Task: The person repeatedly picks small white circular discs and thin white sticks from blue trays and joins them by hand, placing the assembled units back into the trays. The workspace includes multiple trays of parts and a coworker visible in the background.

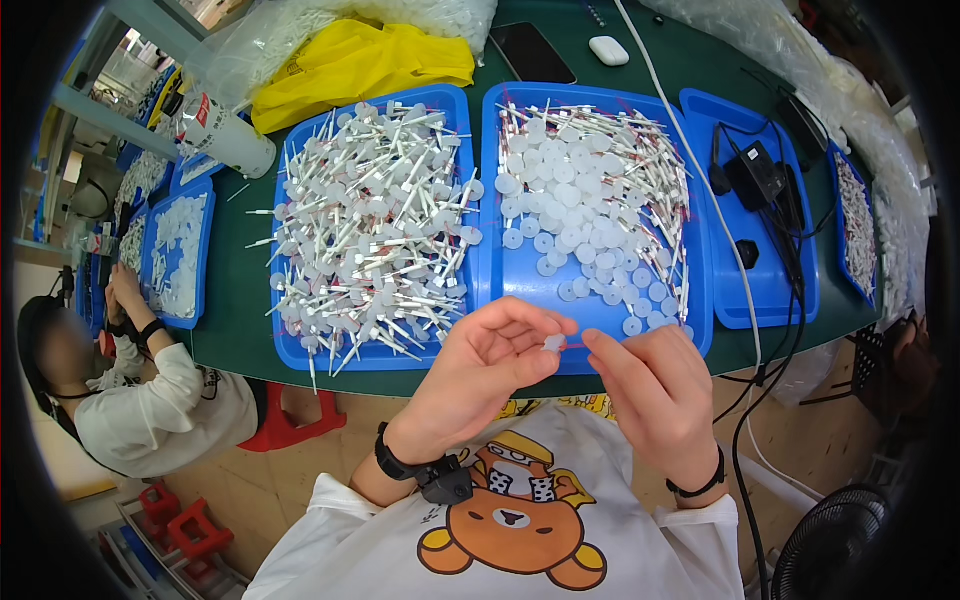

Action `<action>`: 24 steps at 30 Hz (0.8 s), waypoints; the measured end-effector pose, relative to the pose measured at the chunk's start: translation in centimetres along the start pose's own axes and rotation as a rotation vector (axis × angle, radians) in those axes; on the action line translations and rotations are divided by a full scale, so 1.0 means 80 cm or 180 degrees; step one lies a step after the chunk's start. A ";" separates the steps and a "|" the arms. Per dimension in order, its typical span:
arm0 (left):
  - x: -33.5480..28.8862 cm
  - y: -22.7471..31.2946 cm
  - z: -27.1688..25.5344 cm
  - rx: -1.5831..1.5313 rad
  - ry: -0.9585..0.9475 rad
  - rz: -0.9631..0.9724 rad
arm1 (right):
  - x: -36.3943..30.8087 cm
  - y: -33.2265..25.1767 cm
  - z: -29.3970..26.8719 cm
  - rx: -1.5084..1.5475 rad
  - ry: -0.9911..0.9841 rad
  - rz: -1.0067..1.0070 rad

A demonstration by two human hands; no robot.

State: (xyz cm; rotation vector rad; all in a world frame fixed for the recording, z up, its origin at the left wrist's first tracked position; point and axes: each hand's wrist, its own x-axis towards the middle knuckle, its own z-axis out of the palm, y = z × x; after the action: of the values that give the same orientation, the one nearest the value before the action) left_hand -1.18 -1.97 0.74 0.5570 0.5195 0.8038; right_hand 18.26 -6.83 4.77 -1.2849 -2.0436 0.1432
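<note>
Near the front edge of the right-hand blue tray, my left hand (480, 362) pinches a small translucent white disc (552, 343) between thumb and fingertip. Close beside it, my right hand (655, 385) is closed with thumb and forefinger together. A thin reddish line shows between the two hands; most of what the right fingers grip is hidden. Beyond my hands, the right-hand blue tray (520, 285) carries loose translucent discs (565, 190) and thin white sticks with reddish strands (640, 135). Heaped in the left-hand blue tray (290, 352) are many white sticks with discs (375, 230).
A third blue tray (735, 290) holds a black power adapter (755, 175) and cables. A white cable (690, 150) crosses the right-hand tray. Behind lie a yellow bag (360, 75), phone (533, 52) and white case (609, 50). A cup (225, 135) stands left; another person (150, 390) sits beyond.
</note>
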 end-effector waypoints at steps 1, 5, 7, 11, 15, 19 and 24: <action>0.000 0.000 0.000 0.0034 0.0017 0.0038 | 0.000 0.001 0.000 -0.0067 -0.0006 -0.0055; 0.000 -0.001 0.002 0.0125 0.0085 0.0132 | -0.002 -0.002 0.002 -0.0127 0.0043 -0.0158; 0.001 -0.001 0.002 0.0154 0.0117 0.0158 | -0.004 0.000 0.003 -0.0144 0.0037 -0.0200; 0.005 -0.004 0.003 0.0215 0.0155 0.0183 | -0.005 0.000 0.003 -0.0263 0.0004 -0.0246; 0.006 -0.007 -0.001 0.0024 0.0059 0.0111 | -0.006 0.002 0.004 -0.0411 0.0007 -0.0224; 0.007 -0.012 -0.004 0.0186 -0.0008 0.0297 | -0.005 0.000 0.003 -0.0384 0.0029 -0.0151; 0.008 -0.014 -0.008 0.1095 -0.0181 0.0998 | -0.002 -0.006 0.007 0.0163 0.0091 0.0128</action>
State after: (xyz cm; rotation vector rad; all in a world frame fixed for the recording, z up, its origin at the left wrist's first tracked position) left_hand -0.61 -1.96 -0.61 0.9937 0.5283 0.9995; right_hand 17.61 -7.09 4.50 -1.2899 -1.9783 0.1935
